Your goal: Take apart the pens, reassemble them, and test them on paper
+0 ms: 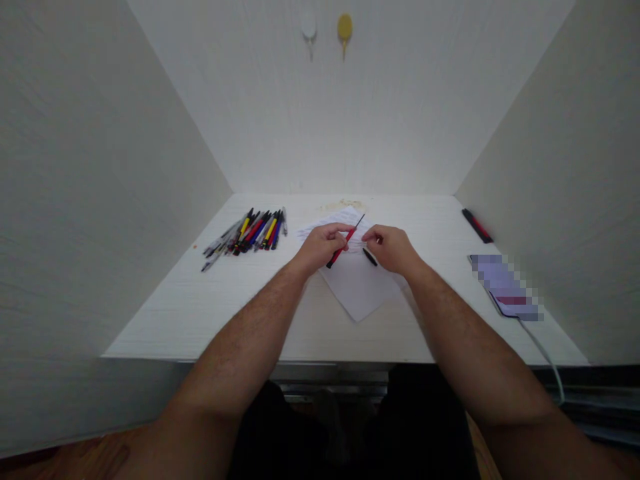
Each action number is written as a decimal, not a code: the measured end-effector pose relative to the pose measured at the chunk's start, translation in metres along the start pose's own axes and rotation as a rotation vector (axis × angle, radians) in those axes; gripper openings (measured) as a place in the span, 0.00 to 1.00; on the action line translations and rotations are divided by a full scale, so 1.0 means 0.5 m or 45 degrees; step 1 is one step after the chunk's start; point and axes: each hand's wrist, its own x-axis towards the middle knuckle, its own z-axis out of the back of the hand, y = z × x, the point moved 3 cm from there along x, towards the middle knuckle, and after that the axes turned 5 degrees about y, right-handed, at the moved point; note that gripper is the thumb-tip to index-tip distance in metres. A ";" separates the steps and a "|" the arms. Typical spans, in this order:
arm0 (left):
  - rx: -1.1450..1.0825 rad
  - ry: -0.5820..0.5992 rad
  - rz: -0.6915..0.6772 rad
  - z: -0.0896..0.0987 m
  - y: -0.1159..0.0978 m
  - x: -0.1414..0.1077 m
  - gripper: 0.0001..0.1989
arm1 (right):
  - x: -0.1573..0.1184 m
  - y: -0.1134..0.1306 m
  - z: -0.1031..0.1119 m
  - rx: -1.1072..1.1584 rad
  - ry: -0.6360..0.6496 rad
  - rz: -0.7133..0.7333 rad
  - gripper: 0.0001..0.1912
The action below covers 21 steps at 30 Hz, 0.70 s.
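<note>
- The work is looking partway along: the red pen (336,258) appears to be lying open at its front, with a thin dark rod (361,219) sticking out bare, while a short black piece (370,257) is resting apart from it on the paper (357,293) (perhaps the pen's own front end, though that is a judgement).
- What is seeming left is the joining: pen and black piece are not touching. At the person's left a pile of pens (260,230) is lying on the table (225,313), and by the right wall some red and black pens (477,225) are lying too; whether either group is finished, I cannot tell.
- The left hand (323,245) is pinching the red pen between thumb and fingers, holding it over the paper, in front of the person.
- The right hand (393,248) is curling inward just beside the black piece; whether its fingertips are pressing together or pinching something small, I cannot tell.
- The red pen's long axis is running diagonally, its rod pointing away and to the right, its thick end facing near and left.
</note>
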 end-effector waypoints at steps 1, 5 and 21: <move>0.005 0.001 -0.003 0.000 0.001 0.000 0.22 | 0.003 -0.007 0.007 0.103 -0.066 -0.041 0.10; 0.021 0.063 -0.026 -0.002 0.006 0.001 0.20 | 0.013 -0.028 0.023 0.620 -0.279 -0.182 0.07; 0.187 0.233 -0.059 -0.011 0.004 -0.003 0.20 | 0.016 -0.033 0.033 1.316 -0.449 -0.269 0.10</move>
